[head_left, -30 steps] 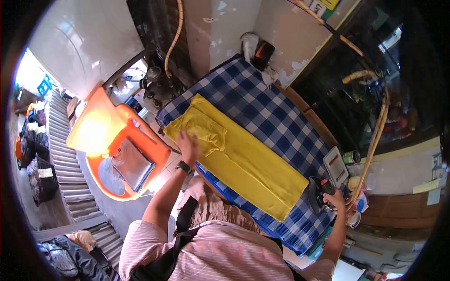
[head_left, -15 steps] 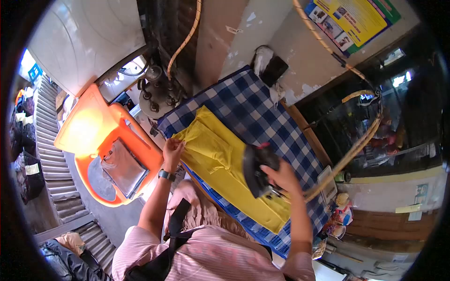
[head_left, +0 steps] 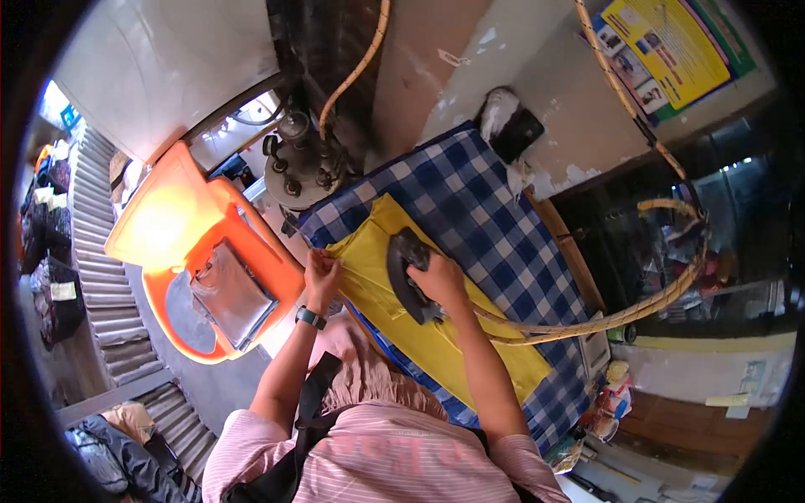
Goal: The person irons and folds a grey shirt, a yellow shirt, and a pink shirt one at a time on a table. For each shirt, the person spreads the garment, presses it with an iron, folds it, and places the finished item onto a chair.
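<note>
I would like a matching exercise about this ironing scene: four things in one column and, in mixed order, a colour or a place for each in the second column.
Things:
1. iron
2. garment
3. chair
4. table cover

Descriptions:
a. orange
b. blue and white checks
c. yellow, spread flat on the checks
d. black, under the right hand

Pairs: 1-d, 2-c, 3-a, 4-b.

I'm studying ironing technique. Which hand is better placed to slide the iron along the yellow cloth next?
Right. The right hand grips the iron, which sits on the yellow cloth; the left hand holds the cloth's edge beside it, likely to steady it.
</note>
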Demonstrator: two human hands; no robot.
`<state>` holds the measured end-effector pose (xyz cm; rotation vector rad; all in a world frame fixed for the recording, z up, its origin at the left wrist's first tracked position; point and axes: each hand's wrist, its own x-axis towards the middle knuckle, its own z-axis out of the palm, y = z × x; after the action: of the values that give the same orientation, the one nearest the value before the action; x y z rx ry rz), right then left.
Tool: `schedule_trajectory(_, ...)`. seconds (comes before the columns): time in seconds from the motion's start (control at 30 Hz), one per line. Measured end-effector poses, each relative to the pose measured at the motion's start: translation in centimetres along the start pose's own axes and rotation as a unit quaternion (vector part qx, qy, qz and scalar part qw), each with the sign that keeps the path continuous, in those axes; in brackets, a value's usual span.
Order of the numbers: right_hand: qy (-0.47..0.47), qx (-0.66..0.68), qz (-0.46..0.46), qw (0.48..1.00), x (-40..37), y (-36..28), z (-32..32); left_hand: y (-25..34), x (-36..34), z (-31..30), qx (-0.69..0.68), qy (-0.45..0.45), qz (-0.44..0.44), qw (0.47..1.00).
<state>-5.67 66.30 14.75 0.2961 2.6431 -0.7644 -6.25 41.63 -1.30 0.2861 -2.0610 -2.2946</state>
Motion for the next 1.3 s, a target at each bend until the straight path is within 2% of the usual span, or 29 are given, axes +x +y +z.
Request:
schedule_trajectory(0.03,0.028,0.003,0.029,0.999,-1.6,1.6,-0.5,0.6,0.0,0.2,-0.001,-0.01,0.002,1.0)
schedule_trajectory(0.1,0.113,0.011,0.063,0.991,-5.5,5.3,-1.0,2.8,-0.4,0.8,0.203,-0.014,0.03,0.979)
schedule_trajectory(0.13,0.171,0.016,0.07,0.983,-7.7,7.3,-1.3,3.3,-0.7,1.0,0.203,-0.029,0.03,0.978)
schedule_trajectory(0.2,0.121,0.117,0.177,0.97,-11.1,12.7,-1.5,3.9,-0.9,1.7,0.379,0.03,0.25,0.89)
schedule_trajectory(0.27,0.129,0.148,0.25,0.948,-15.1,19.1,-1.2,5.4,-1.7,3.4,0.386,0.011,0.281,0.878)
schedule_trajectory(0.33,0.208,0.159,0.287,0.922,-19.4,24.0,-0.2,5.8,-2.9,5.5,0.394,0.0,0.309,0.865)
schedule_trajectory(0.4,0.249,0.227,0.31,0.889,-24.0,25.3,-2.1,5.9,-4.0,7.7,0.406,-0.09,0.347,0.841)
schedule_trajectory(0.43,0.253,0.224,0.329,0.882,-26.0,28.0,-2.1,4.7,-4.8,8.8,0.416,-0.148,0.314,0.84)
schedule_trajectory(0.47,0.255,0.219,0.347,0.875,-27.9,31.0,-2.1,3.9,-5.7,10.0,0.414,-0.153,0.317,0.839)
schedule_trajectory(0.53,0.277,0.245,0.369,0.853,-31.4,32.4,-3.8,3.2,-7.7,12.6,0.444,-0.26,0.35,0.783)
schedule_trajectory(0.63,0.305,0.297,0.404,0.81,-34.5,36.8,-3.6,3.2,-10.7,15.1,0.492,-0.295,0.336,0.747)
schedule_trajectory(0.67,0.302,0.302,0.401,0.811,-34.9,35.8,-3.2,2.8,-11.0,15.2,0.497,-0.292,0.337,0.744)
schedule_trajectory(0.7,0.409,-0.028,0.386,0.826,-34.9,34.4,-2.5,2.5,-11.1,15.2,0.524,-0.297,0.345,0.72)
schedule_trajectory(0.73,0.471,-0.353,0.324,0.741,-34.5,32.9,-1.6,2.2,-11.1,15.1,0.55,-0.301,0.351,0.695)
schedule_trajectory(0.77,0.471,-0.349,0.319,0.745,-33.6,31.6,-0.1,2.2,-11.3,15.0,0.554,-0.283,0.347,0.702)
schedule_trajectory(0.83,0.342,-0.169,0.436,0.815,-32.2,29.2,3.9,2.7,-12.1,14.9,0.545,-0.293,0.354,0.701)
schedule_trajectory(0.87,0.289,-0.256,0.452,0.804,-31.1,30.1,8.0,3.2,-12.4,14.9,0.531,-0.306,0.363,0.702)
schedule_trajectory(0.9,0.252,-0.142,0.458,0.84,-30.1,30.5,10.3,3.8,-12.8,14.9,0.547,-0.338,0.371,0.67)
schedule_trajectory(0.93,0.251,-0.142,0.456,0.842,-29.8,31.7,11.9,3.5,-13.1,15.1,0.549,-0.337,0.37,0.669)
schedule_trajectory(1.0,0.43,-0.149,0.273,0.848,-29.1,33.5,13.7,2.6,-13.4,15.1,0.512,-0.392,0.396,0.654)
schedule_trajectory(1.03,0.348,0.044,0.306,0.885,-29.5,31.6,11.0,2.6,-13.5,15.0,0.514,-0.392,0.396,0.652)
schedule_trajectory(1.07,0.349,0.046,0.306,0.885,-29.3,29.4,8.9,2.6,-13.5,15.0,0.503,-0.416,0.381,0.655)
schedule_trajectory(1.13,0.337,0.245,0.383,0.824,-28.5,25.4,5.1,2.9,-13.2,14.9,0.492,-0.438,0.363,0.659)
schedule_trajectory(1.2,0.346,0.288,0.376,0.81,-26.7,20.7,1.1,4.7,-12.8,14.4,0.476,-0.462,0.362,0.655)
schedule_trajectory(1.27,0.397,0.254,0.287,0.834,-24.7,16.6,-1.0,7.8,-11.5,14.1,0.462,-0.472,0.365,0.656)
schedule_trajectory(1.3,0.39,0.255,0.225,0.856,-23.4,14.5,-1.6,8.5,-10.6,13.9,0.361,-0.511,0.31,0.716)
